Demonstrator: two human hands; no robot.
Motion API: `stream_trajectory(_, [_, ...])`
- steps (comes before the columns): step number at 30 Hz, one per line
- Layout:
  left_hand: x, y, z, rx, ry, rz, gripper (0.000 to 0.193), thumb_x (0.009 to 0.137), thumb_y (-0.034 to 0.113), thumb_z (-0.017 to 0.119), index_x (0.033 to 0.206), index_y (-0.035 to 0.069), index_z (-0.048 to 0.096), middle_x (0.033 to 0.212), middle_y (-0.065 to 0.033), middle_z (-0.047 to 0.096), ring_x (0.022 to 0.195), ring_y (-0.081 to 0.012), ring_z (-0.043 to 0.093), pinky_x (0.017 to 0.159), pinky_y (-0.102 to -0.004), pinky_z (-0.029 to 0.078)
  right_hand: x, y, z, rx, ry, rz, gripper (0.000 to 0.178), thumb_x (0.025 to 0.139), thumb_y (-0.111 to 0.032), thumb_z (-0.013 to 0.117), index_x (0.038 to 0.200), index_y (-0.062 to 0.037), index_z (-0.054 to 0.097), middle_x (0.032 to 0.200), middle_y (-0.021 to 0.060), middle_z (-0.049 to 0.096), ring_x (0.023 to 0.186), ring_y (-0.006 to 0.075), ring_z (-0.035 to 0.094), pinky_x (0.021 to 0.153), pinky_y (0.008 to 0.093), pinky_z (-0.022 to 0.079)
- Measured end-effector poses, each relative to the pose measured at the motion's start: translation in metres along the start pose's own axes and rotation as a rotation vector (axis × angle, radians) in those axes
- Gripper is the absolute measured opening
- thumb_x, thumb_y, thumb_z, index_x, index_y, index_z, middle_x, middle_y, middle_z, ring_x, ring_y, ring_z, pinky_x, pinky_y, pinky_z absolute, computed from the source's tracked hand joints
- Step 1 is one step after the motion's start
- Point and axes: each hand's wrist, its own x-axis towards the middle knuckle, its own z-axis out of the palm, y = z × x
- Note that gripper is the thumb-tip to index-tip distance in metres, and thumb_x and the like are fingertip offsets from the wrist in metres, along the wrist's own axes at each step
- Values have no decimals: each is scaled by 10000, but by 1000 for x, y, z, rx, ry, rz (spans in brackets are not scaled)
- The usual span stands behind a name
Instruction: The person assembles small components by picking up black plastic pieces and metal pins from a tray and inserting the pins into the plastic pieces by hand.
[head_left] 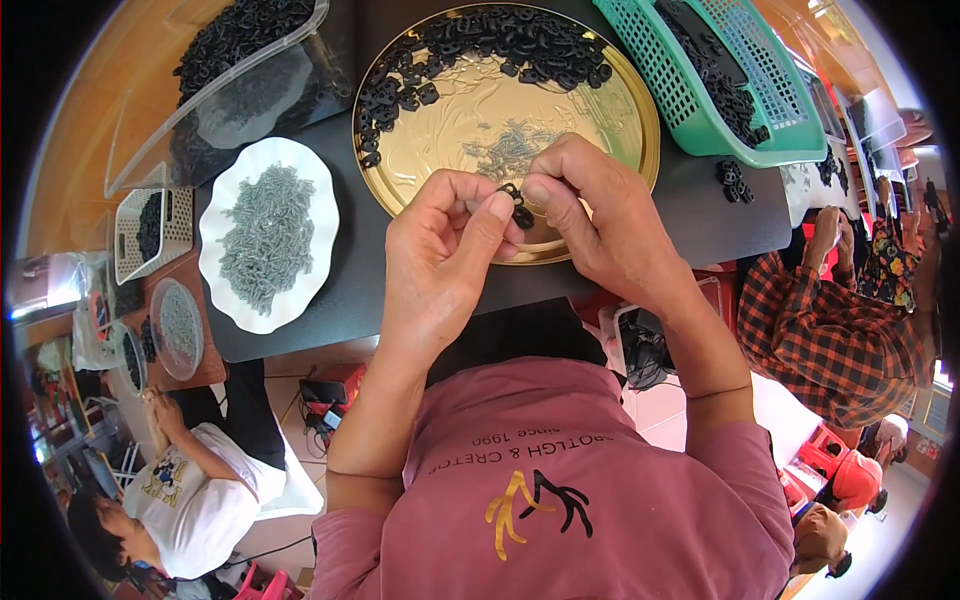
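left hand (440, 250): fingertips pinch small black piece (524, 217) | right hand (605, 215): thumb and finger close beside it, hold unclear | risk: small pinch area may let piece slip

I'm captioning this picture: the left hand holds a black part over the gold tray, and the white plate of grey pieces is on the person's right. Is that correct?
The side is wrong: the head view shows the white plate of grey pieces on the person's left. The left hand does hold a black part over the gold tray.
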Motion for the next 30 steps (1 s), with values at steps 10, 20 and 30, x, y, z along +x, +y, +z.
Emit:
stream_trajectory(10, [0, -1, 1, -16, -12, -17, 93, 941, 76, 573, 970, -10, 555, 798, -44, 615, 703, -80, 596, 658, -219, 515, -4, 2, 2, 112, -6, 132, 121, 901, -104, 592, 894, 0, 529, 765, 162, 545, 687, 353, 554, 616, 394, 443])
stream_trajectory(20, [-1, -4, 3, 10, 0, -4, 84, 940, 65, 571, 965, -13, 554, 799, -43, 613, 705, -80, 593, 658, -215, 507, -2, 2, 2, -55, 24, -91, 97, 861, -50, 611, 884, -7, 527, 815, 157, 526, 722, 373, 556, 609, 416, 448])
stream_trajectory(30, [3, -6, 3, -1, 13, -23, 84, 940, 66, 573, 965, -12, 556, 791, -44, 613, 706, -82, 597, 656, -213, 508, -3, 9, 7, -199, 103, -225, 106, 844, -60, 635, 891, -18, 550, 818, 141, 536, 711, 348, 565, 591, 407, 461])
